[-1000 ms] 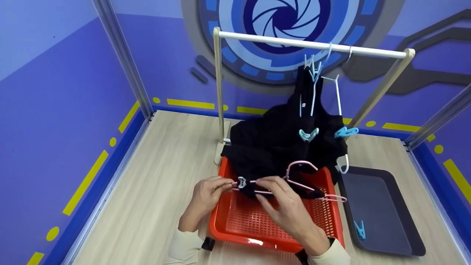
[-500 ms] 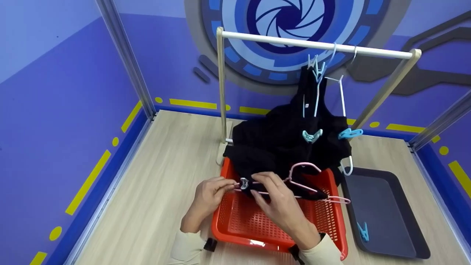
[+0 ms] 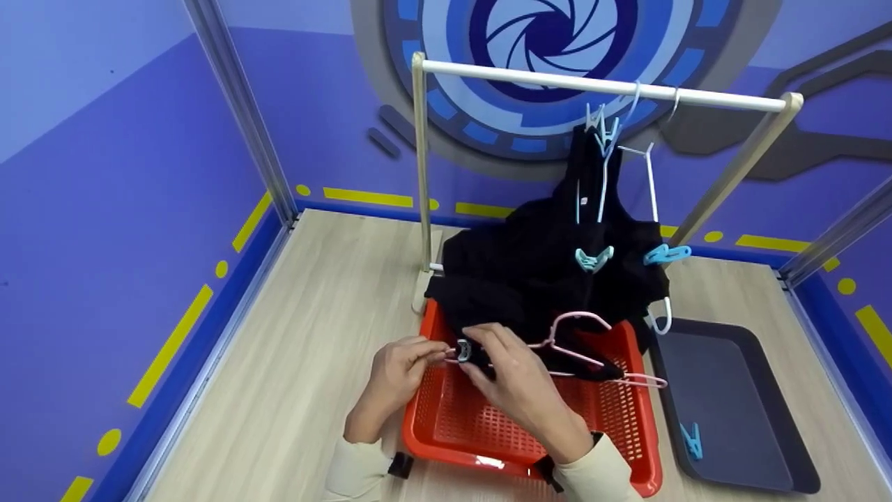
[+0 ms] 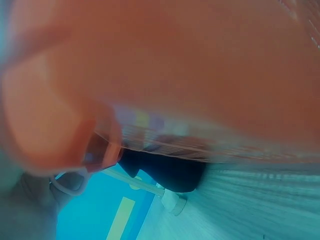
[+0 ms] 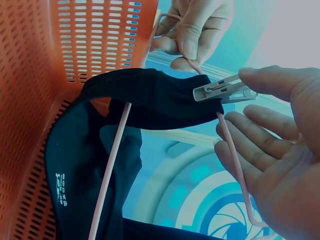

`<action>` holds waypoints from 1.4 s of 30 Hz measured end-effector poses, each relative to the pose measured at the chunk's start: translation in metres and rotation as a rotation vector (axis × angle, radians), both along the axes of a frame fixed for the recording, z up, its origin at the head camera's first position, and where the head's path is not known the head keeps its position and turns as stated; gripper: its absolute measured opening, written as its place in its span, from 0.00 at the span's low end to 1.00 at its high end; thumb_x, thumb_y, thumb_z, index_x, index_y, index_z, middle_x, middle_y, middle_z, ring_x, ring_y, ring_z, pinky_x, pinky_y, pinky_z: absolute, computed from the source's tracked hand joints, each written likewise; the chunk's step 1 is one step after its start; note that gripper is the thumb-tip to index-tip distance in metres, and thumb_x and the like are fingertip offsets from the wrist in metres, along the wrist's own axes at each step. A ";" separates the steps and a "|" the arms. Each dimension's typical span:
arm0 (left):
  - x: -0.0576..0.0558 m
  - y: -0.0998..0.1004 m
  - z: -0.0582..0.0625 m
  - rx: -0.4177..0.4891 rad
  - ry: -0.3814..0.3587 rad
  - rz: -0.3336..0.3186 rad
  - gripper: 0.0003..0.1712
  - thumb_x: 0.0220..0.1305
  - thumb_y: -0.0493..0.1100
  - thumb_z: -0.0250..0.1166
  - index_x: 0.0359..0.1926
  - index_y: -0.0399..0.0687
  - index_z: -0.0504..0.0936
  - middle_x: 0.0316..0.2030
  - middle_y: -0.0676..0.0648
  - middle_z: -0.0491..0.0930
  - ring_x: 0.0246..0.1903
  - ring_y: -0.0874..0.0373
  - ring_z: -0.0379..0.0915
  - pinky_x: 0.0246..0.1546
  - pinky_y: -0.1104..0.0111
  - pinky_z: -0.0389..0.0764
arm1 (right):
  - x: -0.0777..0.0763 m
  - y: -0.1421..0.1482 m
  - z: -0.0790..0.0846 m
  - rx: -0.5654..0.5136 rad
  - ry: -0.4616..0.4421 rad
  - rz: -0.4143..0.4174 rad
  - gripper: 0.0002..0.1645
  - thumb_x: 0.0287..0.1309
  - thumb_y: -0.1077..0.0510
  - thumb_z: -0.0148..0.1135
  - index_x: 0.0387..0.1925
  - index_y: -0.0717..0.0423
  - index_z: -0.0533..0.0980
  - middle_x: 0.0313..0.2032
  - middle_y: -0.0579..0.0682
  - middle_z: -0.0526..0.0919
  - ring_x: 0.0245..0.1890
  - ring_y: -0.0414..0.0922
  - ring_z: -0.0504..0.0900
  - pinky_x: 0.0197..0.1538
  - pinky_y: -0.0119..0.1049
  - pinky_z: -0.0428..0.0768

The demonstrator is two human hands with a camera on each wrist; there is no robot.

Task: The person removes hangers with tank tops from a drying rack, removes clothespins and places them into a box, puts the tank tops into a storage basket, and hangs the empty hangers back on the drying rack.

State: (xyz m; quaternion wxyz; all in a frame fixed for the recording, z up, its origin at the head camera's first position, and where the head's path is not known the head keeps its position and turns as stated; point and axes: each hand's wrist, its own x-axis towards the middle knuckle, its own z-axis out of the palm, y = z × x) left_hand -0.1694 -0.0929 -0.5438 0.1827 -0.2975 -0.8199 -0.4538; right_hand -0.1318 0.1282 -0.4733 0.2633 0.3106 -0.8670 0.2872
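Note:
My left hand (image 3: 396, 373) pinches the left end of a pink clothes hanger (image 3: 577, 355) above the red basket (image 3: 460, 453). Around that arm of the hanger loops a black garment strap (image 5: 150, 95), with a grey-white clothespin (image 5: 220, 92) clipped over it. My right hand (image 3: 519, 383) is spread just right of the clothespin. In the right wrist view its thumb tip is at one clothespin handle, while the fingers lie loosely extended beside the hanger wire. The black garment (image 3: 502, 251) drapes from the basket up toward the rack. The left wrist view is mostly blocked by blurred fingers.
Behind the basket stands a rack with a white rail (image 3: 516, 75). From it hang a blue hanger (image 3: 605, 181) and a white hanger (image 3: 652, 188), with blue clothespins (image 3: 665, 254) on black cloth. On the right lies a dark tray (image 3: 739, 411) holding one blue clothespin (image 3: 691, 440).
My right hand has slid left along the hanger to the clothespin, its thumb and fingers parting. The left hand keeps its pinch on the hanger end. The head view has shifted slightly.

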 end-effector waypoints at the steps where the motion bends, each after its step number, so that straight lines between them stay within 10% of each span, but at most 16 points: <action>1: 0.000 0.000 0.000 0.000 0.007 0.001 0.08 0.64 0.34 0.74 0.44 0.42 0.93 0.37 0.52 0.89 0.36 0.58 0.86 0.39 0.63 0.86 | -0.001 -0.001 0.000 0.008 -0.004 0.000 0.30 0.52 0.64 0.84 0.57 0.62 0.81 0.52 0.52 0.84 0.52 0.48 0.85 0.52 0.43 0.85; 42: 0.000 0.000 -0.003 -0.005 0.076 0.002 0.08 0.64 0.38 0.74 0.44 0.49 0.94 0.36 0.54 0.88 0.35 0.62 0.84 0.34 0.69 0.82 | -0.008 -0.006 -0.001 0.124 0.043 0.080 0.22 0.57 0.69 0.77 0.50 0.57 0.77 0.44 0.48 0.82 0.39 0.45 0.84 0.42 0.41 0.85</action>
